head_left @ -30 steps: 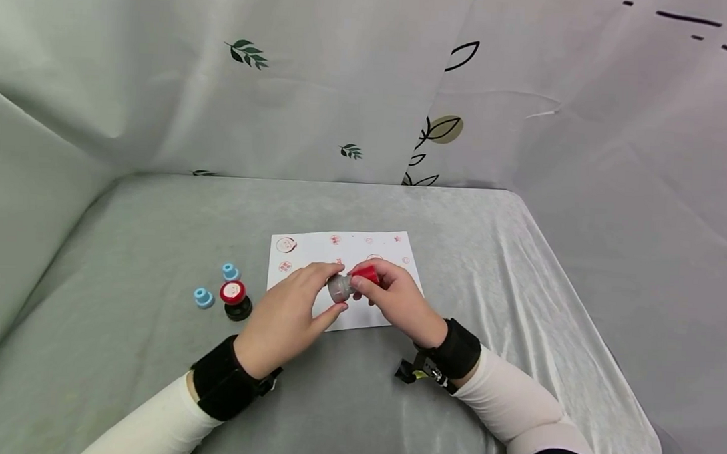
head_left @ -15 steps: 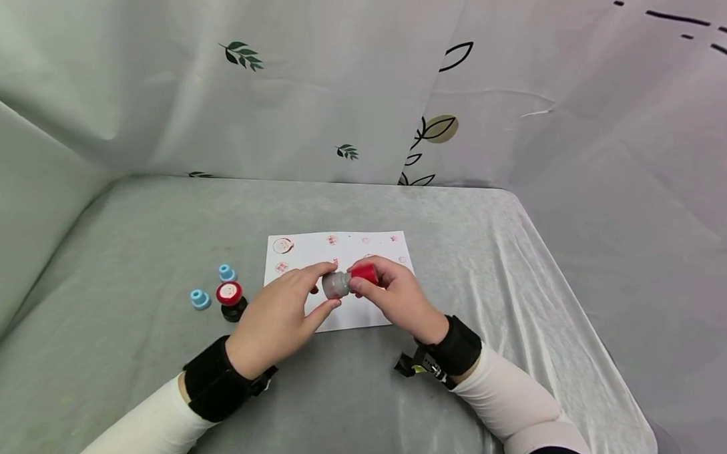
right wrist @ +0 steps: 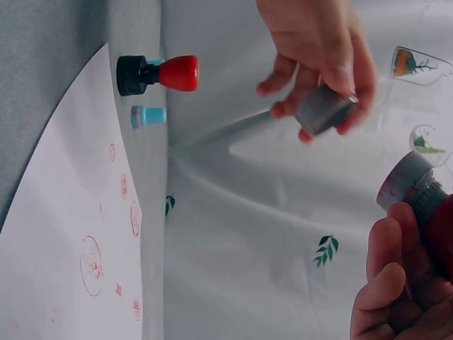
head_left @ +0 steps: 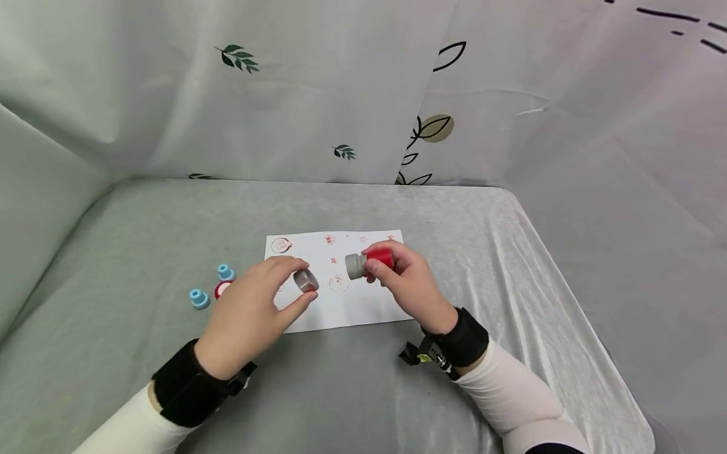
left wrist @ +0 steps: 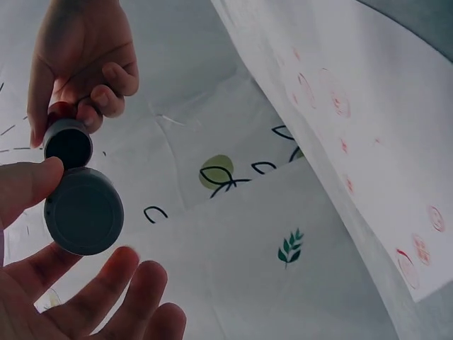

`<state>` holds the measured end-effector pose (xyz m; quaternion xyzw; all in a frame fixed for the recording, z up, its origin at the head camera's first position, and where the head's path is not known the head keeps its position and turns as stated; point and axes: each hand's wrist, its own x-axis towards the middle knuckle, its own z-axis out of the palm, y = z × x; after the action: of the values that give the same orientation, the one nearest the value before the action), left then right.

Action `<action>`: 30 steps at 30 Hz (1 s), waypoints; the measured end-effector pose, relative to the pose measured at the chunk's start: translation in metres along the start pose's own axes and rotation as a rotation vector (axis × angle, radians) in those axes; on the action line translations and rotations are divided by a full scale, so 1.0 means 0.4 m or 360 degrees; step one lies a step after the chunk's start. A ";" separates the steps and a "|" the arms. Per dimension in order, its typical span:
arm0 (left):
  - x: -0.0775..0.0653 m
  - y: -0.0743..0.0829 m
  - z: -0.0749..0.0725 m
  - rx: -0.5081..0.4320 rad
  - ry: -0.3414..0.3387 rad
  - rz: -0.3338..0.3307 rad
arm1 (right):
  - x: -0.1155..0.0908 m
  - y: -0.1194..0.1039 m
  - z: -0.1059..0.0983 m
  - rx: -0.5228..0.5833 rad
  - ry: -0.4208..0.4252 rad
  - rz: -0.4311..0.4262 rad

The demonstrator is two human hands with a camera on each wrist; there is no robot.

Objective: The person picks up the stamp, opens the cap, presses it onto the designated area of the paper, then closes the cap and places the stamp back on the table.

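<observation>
My left hand [head_left: 249, 310] pinches a translucent grey cap [head_left: 306, 280] between thumb and fingers, above the left part of a white sheet of paper [head_left: 361, 307]. A self-inking stamp with a red handle and grey base [head_left: 356, 267] is gripped by its handle in my right hand [head_left: 418, 292], over the paper's right side. Cap and stamp are apart in the head view. Stamp base and cap overlap in the left wrist view, where the round end of the cap [left wrist: 83, 212] faces the camera. Red prints mark the paper.
Two small light-blue stamps stand left of the paper, the nearer blue stamp [head_left: 199, 299] and a farther blue stamp [head_left: 225, 272]. Beside them is a red-and-black stamp [right wrist: 177, 74], mostly behind my left hand in the head view. Grey cloth [head_left: 458, 257] covers the table.
The cap has come off the stamp's base. My left hand has moved left with the cap, and my right hand slightly up and right with the stamp.
</observation>
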<state>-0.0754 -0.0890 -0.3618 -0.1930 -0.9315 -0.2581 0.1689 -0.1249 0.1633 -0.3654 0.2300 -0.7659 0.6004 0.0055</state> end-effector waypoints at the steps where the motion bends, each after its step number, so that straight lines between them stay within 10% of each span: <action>1: -0.008 -0.006 -0.005 0.0003 0.0008 -0.0002 | 0.001 0.000 -0.001 0.0001 -0.0001 0.0004; 17: -0.180 -0.104 -0.133 0.0241 0.0035 -0.0356 | -0.003 -0.014 -0.018 0.0038 -0.0005 -0.0037; 30: -0.186 -0.174 -0.059 0.0530 -0.0352 -0.0562 | -0.009 -0.022 -0.026 0.0053 0.0000 -0.0060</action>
<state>-0.0369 -0.1772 -0.4024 -0.0241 -0.9931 -0.1041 0.0478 -0.1213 0.1726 -0.3554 0.2445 -0.7512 0.6129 0.0129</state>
